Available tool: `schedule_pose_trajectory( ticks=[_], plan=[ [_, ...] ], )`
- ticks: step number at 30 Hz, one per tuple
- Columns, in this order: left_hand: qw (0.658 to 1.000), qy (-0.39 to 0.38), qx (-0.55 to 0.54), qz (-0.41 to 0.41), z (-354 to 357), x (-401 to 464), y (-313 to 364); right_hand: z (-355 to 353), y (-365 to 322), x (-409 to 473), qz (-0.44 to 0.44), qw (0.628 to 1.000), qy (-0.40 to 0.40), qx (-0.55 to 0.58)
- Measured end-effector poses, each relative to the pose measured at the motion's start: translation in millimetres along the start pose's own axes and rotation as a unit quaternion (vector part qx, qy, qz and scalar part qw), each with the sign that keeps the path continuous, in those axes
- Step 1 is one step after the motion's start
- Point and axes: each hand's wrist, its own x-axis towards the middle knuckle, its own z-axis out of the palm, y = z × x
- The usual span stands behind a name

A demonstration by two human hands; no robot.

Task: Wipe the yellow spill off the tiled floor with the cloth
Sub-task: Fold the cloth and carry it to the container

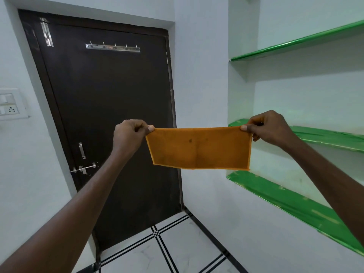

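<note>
An orange cloth (200, 148) hangs stretched flat in the air at chest height, with a small dark spot near its middle. My left hand (131, 134) pinches its top left corner between thumb and fingers. My right hand (266, 127) pinches the top right corner the same way. Both arms reach forward from the bottom corners of the view. A patch of white tiled floor (185, 251) with black lines shows below the cloth; no yellow spill is visible on it.
A dark brown door (110, 115) with a latch (84, 169) and a hook rail (112, 47) stands shut ahead. Green-edged wall shelves (295, 203) fill the recess on the right. A switch panel (9, 104) sits on the left wall.
</note>
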Motion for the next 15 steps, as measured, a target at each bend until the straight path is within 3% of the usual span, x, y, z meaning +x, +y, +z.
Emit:
schedule_pose_trajectory(
  ticks=[6,11,15],
  plan=[
    [0.993,-0.033,-0.107,-0.026,-12,1,14,-14,-6,-5,-0.008,0.995,0.042,0.094],
    [0.931,-0.126,-0.267,-0.216,7,-9,13,12,10,-5,0.121,0.967,-0.025,0.222],
    [0.892,-0.108,-0.287,-0.333,43,-24,16,49,20,-13,0.175,0.957,-0.056,0.226]
  ],
)
